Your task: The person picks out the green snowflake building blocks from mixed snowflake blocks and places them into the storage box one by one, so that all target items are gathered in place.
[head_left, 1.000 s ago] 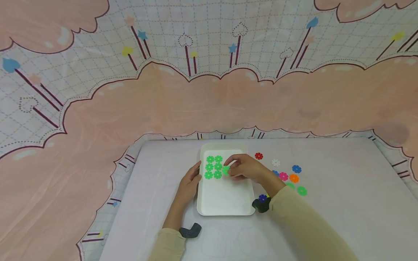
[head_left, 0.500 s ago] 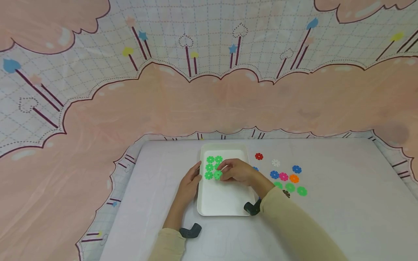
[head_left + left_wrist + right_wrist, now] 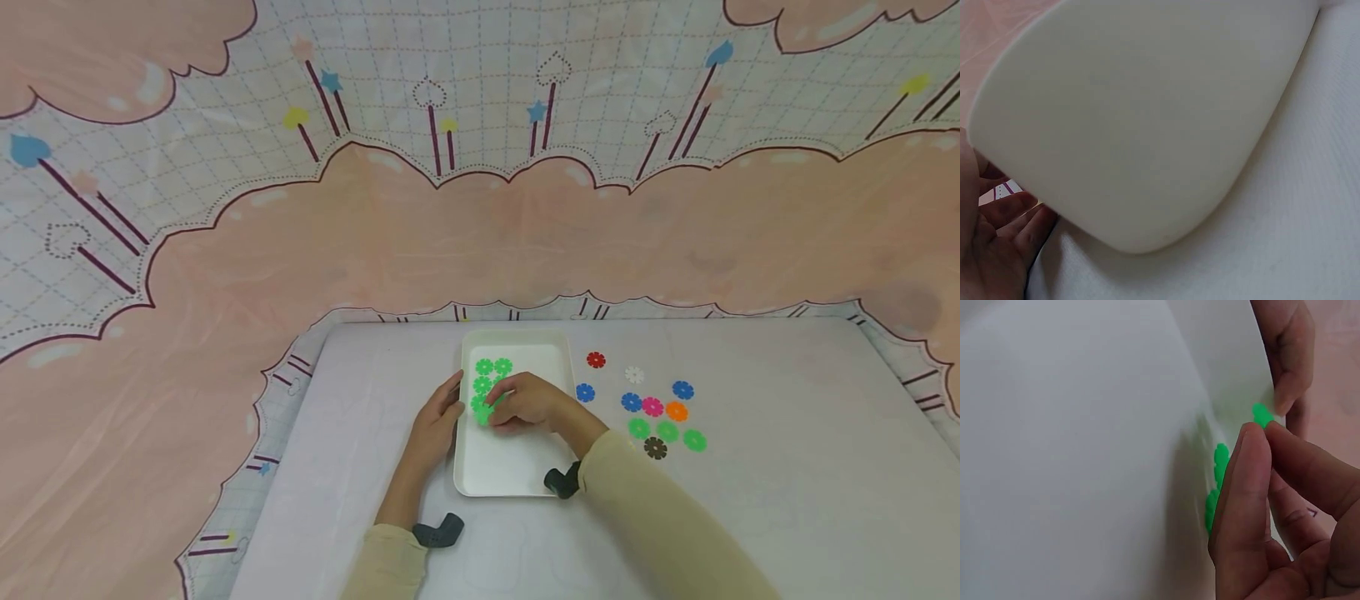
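A white tray (image 3: 517, 467) lies on the table, bearing several green flower-shaped plastic discs (image 3: 483, 367) in rows at its upper left. My right hand (image 3: 528, 402) pinches another green disc (image 3: 1262, 415) between thumb and index finger, low over the lower left end of those rows. It hides part of the right-hand row. My left hand (image 3: 433, 425) grips the tray's left rim. Its fingers (image 3: 1019, 219) show at the tray's edge in the left wrist view, where the tray's outer wall covers most of the picture.
Right of the tray lie loose discs: red (image 3: 596, 360), white (image 3: 634, 375), blue (image 3: 682, 389), pink (image 3: 652, 407), orange (image 3: 677, 411), green (image 3: 667, 431) and dark brown (image 3: 656, 447). A patterned cloth (image 3: 525, 225) hangs behind the table.
My right hand has moved left and slightly toward me across the tray with the green disc, uncovering loose discs on the right. The left hand has stayed at the tray's rim.
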Available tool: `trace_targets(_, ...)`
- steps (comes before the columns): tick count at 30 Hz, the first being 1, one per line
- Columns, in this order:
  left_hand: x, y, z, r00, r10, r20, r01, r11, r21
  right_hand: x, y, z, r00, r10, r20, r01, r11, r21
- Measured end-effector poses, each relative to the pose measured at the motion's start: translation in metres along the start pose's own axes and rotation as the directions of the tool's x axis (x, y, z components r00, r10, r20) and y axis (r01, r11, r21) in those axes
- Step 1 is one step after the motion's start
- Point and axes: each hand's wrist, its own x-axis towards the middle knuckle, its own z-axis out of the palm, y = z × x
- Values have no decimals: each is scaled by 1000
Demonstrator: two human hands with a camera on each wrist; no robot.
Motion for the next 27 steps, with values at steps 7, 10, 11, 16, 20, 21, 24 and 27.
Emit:
trace_targets(7,-1,-1,0,1000,5,-3,-5,1000,-11,4,0,7,998,56,-41,-58,996,-68)
trace_targets(10,-1,0,0,1000,-1,-7,1,1000,-7,6,-2,9,996,74,-58,-79,993,-86)
trace_targets(11,-1,0,0,1000,-2,-8,2,1000,-5,6,-2,9,995,75,-63,-81,992,-93)
trace_targets(16,-1,0,0,1000,0,-10,0,1000,-9,10,-3,10,994,73,-76,-82,989,-121)
trace_targets(20,0,-1,1,1000,0,-17,0,1000,-9,12,-2,10,994,63,-88,-76,986,-151)
trace_targets(21,0,0,1,1000,1,-19,-1,1000,-9,13,-2,10,994,62,-89,-75,985,-156)
trace_targets(24,0,1,1,1000,-4,-22,3,1000,-9,14,0,9,995,57,-88,-71,985,-159)
trace_targets(27,-1,1,2,1000,-4,-21,4,1000,-13,16,2,9,995,54,-83,-66,986,-154)
